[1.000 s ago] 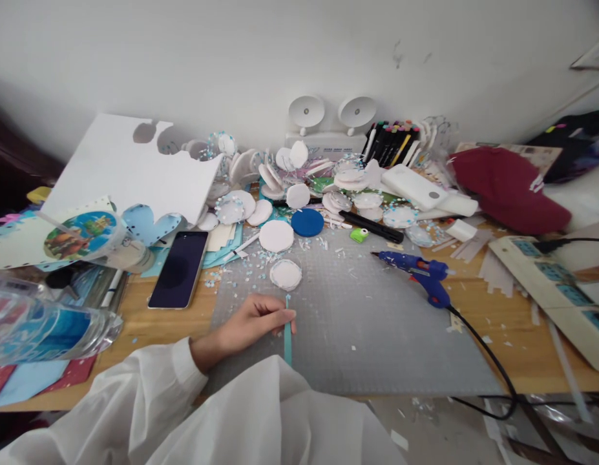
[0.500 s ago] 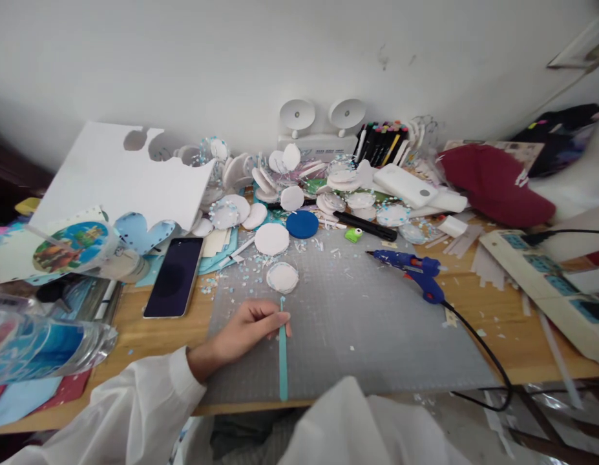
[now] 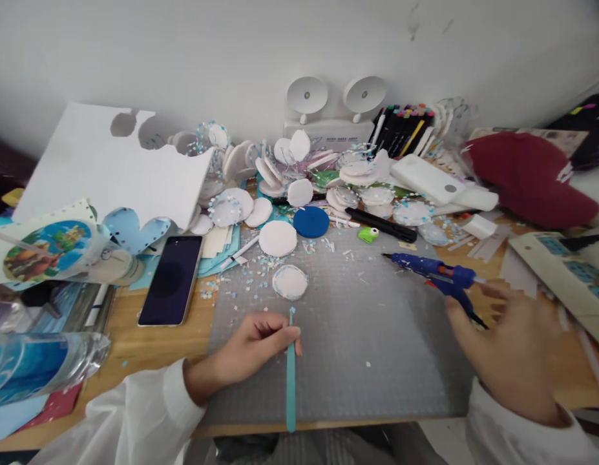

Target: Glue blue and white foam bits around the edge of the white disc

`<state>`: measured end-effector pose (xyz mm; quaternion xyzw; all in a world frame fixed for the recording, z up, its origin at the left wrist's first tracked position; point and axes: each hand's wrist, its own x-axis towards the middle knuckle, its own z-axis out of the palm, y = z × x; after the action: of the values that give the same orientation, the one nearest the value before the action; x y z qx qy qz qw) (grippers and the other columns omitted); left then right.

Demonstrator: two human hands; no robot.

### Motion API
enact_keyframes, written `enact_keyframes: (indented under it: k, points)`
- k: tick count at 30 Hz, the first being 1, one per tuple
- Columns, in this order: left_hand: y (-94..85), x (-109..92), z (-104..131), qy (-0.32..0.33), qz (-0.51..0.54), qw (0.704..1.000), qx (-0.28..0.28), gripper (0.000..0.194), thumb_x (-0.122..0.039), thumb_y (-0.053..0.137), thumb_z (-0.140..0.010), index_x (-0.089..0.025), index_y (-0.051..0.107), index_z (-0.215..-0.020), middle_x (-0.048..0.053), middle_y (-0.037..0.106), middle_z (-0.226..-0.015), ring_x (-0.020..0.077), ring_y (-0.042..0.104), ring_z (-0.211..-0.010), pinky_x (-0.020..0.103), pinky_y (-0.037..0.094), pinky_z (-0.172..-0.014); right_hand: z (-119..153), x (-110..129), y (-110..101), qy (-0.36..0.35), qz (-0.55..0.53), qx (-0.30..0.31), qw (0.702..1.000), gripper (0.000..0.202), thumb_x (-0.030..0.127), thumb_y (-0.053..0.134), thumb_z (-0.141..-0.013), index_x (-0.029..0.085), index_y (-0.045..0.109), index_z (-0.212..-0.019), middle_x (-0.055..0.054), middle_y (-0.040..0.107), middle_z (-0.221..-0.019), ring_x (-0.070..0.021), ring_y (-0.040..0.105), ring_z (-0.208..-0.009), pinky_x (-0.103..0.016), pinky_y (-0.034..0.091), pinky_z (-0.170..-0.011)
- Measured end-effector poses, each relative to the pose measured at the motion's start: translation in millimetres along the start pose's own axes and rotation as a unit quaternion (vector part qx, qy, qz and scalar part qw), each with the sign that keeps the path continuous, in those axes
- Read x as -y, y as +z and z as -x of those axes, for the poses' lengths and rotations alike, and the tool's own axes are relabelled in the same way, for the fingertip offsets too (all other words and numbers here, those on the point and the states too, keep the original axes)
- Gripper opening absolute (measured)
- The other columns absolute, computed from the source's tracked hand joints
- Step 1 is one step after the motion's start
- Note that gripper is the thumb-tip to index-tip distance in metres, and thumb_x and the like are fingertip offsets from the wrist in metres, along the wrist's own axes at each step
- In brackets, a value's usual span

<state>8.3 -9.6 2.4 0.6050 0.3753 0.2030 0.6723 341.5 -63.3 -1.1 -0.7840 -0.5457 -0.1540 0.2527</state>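
Note:
My left hand (image 3: 267, 345) rests on the grey cutting mat (image 3: 357, 323), thumb and fingers pinched around teal tweezers (image 3: 291, 387). At the tweezers' tip is a tiny pale blue piece (image 3: 292, 310). Just beyond it lies a white foam disc (image 3: 290, 282) edged with small blue bits, and a plain white disc (image 3: 278, 238) is behind that. On the right, my right hand (image 3: 505, 339) is at the handle of a blue glue gun (image 3: 435, 270), thumb and fingers spread apart around it. The gun lies on the mat, its nozzle pointing left.
White discs and beaded rings (image 3: 231, 206) are heaped along the back, with a blue disc (image 3: 311, 221) in front. A phone (image 3: 172, 281), a cup (image 3: 112, 258) and a water bottle (image 3: 42, 361) stand or lie left. A power strip (image 3: 546, 271) and red cap (image 3: 526, 177) are right.
My right hand has come into view from the lower right and reached the glue gun. My left hand still holds the tweezers in the same place; the view has shifted slightly.

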Motion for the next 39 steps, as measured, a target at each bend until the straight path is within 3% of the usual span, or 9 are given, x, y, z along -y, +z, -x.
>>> enact_keyframes:
  k: [2, 5, 8, 12, 15, 20, 25, 39]
  points:
    - [0.6, -1, 0, 0.002, -0.008, 1.000, -0.009, 0.050, -0.056, 0.051, -0.084, -0.013, 0.063, -0.063, -0.002, 0.046, -0.055, 0.0094, 0.037, -0.054, 0.022, 0.029, -0.053, -7, -6, 13, -0.043, 0.018, 0.064, 0.997, 0.019, 0.035, 0.056, -0.075, 0.024, 0.040, -0.076, -0.008, 0.049, -0.068, -0.0317, 0.053, -0.071, -0.044, 0.042, -0.063]
    - [0.7, -2, 0, 0.000, -0.011, 1.000, -0.017, 0.049, -0.055, 0.049, -0.085, -0.013, 0.061, -0.063, 0.000, 0.051, -0.060, 0.0106, 0.041, -0.059, 0.022, 0.033, -0.057, -16, -3, 16, -0.040, -0.003, 0.132, 0.990, 0.024, 0.028, 0.054, -0.074, 0.026, 0.031, -0.069, -0.005, 0.046, -0.061, -0.0273, 0.053, -0.064, -0.039, 0.040, -0.058]
    - [0.5, 0, 1, -0.003, -0.021, 1.000, -0.012, 0.047, -0.053, 0.047, -0.087, -0.013, 0.059, -0.065, -0.001, 0.048, -0.060, 0.0102, 0.039, -0.059, 0.021, 0.032, -0.057, -29, 11, 5, 0.035, -0.056, 0.163, 0.984, 0.013, 0.030, 0.055, -0.074, 0.025, 0.042, -0.074, -0.006, 0.053, -0.065, -0.0239, 0.055, -0.061, -0.036, 0.040, -0.056]
    - [1.1, 3, 2, 0.008, -0.034, 0.999, 0.009, 0.046, -0.051, 0.045, -0.089, -0.013, 0.058, -0.067, -0.002, 0.043, -0.061, 0.0100, 0.036, -0.058, 0.022, 0.029, -0.055, -45, 41, -9, 0.150, -0.102, 0.144, 0.973, 0.025, 0.040, 0.066, -0.062, 0.021, 0.050, -0.066, -0.004, 0.054, -0.058, -0.0182, 0.050, -0.052, -0.032, 0.038, -0.049]
    - [2.2, 3, 2, 0.007, -0.032, 0.999, 0.015, 0.046, -0.052, 0.044, -0.090, -0.013, 0.058, -0.068, -0.002, 0.041, -0.060, 0.0099, 0.033, -0.057, 0.022, 0.027, -0.053, -50, 68, -5, 0.113, -0.217, 0.185, 0.952, 0.022, 0.036, 0.065, -0.059, 0.021, 0.049, -0.061, -0.002, 0.054, -0.053, -0.0144, 0.047, -0.049, -0.028, 0.037, -0.044]
    - [2.4, 0, 2, 0.006, -0.015, 1.000, 0.016, 0.049, -0.054, 0.044, -0.089, -0.013, 0.058, -0.066, -0.002, 0.040, -0.060, 0.0097, 0.034, -0.056, 0.022, 0.027, -0.052, -34, 94, 23, -0.004, -0.312, 0.237, 0.920, 0.016, 0.033, 0.059, -0.065, 0.021, 0.049, -0.062, 0.000, 0.057, -0.052, -0.0141, 0.050, -0.049, -0.027, 0.042, -0.047]
    - [0.0, 1, 2, -0.001, 0.001, 1.000, 0.020, 0.047, -0.051, 0.045, -0.089, -0.013, 0.060, -0.067, -0.002, 0.041, -0.059, 0.0093, 0.035, -0.056, 0.022, 0.028, -0.051, -13, 89, 42, -0.042, -0.305, 0.240, 0.920, 0.019, 0.035, 0.059, -0.064, 0.024, 0.045, -0.058, 0.003, 0.052, -0.044, -0.0129, 0.046, -0.039, -0.024, 0.037, -0.037]
    - [0.4, -1, 0, -0.019, 0.014, 0.999, 0.030, 0.043, -0.045, 0.048, -0.090, -0.012, 0.060, -0.064, -0.002, 0.041, -0.056, 0.0088, 0.036, -0.054, 0.021, 0.029, -0.049, -10, 91, 39, -0.076, -0.268, 0.263, 0.924, 0.019, 0.032, 0.056, -0.062, 0.024, 0.042, -0.054, 0.004, 0.050, -0.039, -0.0112, 0.043, -0.034, -0.023, 0.035, -0.035]
